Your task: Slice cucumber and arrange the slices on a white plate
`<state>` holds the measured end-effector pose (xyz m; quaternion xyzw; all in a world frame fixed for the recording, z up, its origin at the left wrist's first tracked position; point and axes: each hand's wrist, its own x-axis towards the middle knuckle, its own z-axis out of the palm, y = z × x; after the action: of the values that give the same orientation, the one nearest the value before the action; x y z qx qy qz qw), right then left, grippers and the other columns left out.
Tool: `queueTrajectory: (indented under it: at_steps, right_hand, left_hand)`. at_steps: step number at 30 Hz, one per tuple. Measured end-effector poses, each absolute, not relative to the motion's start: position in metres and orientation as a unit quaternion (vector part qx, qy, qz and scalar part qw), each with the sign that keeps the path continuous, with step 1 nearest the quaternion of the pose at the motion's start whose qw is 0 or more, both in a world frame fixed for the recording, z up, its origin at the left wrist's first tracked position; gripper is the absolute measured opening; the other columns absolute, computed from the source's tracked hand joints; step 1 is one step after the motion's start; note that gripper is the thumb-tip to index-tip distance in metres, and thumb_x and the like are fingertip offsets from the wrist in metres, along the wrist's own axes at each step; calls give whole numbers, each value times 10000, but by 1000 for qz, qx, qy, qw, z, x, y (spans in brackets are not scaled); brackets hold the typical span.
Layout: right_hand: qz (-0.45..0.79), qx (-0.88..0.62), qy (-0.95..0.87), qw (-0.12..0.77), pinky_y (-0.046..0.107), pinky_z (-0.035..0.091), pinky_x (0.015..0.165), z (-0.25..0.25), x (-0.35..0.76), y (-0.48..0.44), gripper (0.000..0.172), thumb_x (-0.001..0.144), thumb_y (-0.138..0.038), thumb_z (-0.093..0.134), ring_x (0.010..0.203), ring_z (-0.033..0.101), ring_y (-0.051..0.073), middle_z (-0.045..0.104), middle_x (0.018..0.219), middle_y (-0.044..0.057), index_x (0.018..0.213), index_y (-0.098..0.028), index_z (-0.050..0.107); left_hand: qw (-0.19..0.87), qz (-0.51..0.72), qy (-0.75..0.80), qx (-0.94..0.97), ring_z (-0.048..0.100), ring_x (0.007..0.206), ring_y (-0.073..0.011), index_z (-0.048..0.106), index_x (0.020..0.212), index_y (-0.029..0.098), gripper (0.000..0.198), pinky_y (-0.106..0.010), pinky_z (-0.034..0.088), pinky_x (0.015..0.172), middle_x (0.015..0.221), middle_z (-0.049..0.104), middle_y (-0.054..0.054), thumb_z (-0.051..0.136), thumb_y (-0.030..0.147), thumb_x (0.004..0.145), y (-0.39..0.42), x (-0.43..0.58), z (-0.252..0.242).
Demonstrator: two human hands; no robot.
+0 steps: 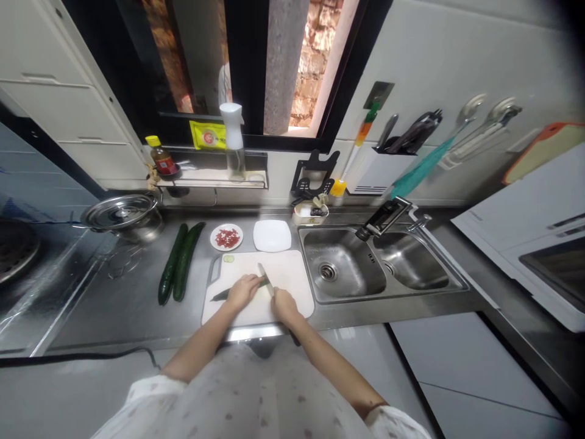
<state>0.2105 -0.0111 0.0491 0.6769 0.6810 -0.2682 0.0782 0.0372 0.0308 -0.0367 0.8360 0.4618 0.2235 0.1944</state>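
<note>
A brushed-steel counter (pixel 132 317) with a dull grey sheen runs beneath a black-framed window (pixel 249 67), rough brick (pixel 313 61) showing outside. On it lies a smooth white cutting board (pixel 292 292) with rounded corners and a grey-edged handle slot. A dark green, tapering cucumber (pixel 221 295) lies on the board under the left hand (pixel 244 291), whose bent fingers grip it. The right hand (pixel 284 306) is closed around a knife (pixel 266 279), its narrow metal blade slanting across the cucumber just beside the left fingertips. A few pale, thin round slices (pixel 229 259) rest near the board's upper left corner.

Two whole cucumbers (pixel 183 262), bumpy and glossy, lie side by side left of the board. Behind it are a round white dish (pixel 213 242) of chopped red bits (pixel 227 237) and a squarish white plate (pixel 272 235). A lidded steel pot (pixel 121 213) stands farther left; a double-basin steel sink (pixel 315 268) adjoins the board's right side. A clear spray bottle (pixel 234 137) stands on the narrow shelf (pixel 205 177) under the window.
</note>
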Motion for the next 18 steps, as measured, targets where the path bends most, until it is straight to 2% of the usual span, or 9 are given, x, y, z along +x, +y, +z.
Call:
queueTrajectory:
  at_steps: [11, 18]
  right_hand:
    - [-264, 669, 694, 38, 270, 430, 858, 48, 195, 17, 367, 944, -107, 346, 1063, 622, 215, 673, 1099, 168, 1234, -76, 567]
    - [-259, 669, 694, 51, 265, 429, 854, 42, 203, 3, 364, 935, -108, 374, 1060, 622, 212, 679, 1075, 163, 1246, -83, 562]
  left_hand:
    - [183, 222, 462, 839, 566, 975, -187, 626, 1234, 233, 346, -311, 473, 867, 1076, 653, -63, 437, 205, 946, 30, 37, -33]
    - [183, 222, 463, 838, 569, 955, -180, 629, 1227, 241, 335, -300, 469, 853, 1060, 654, -60, 441, 211, 951, 30, 37, -33]
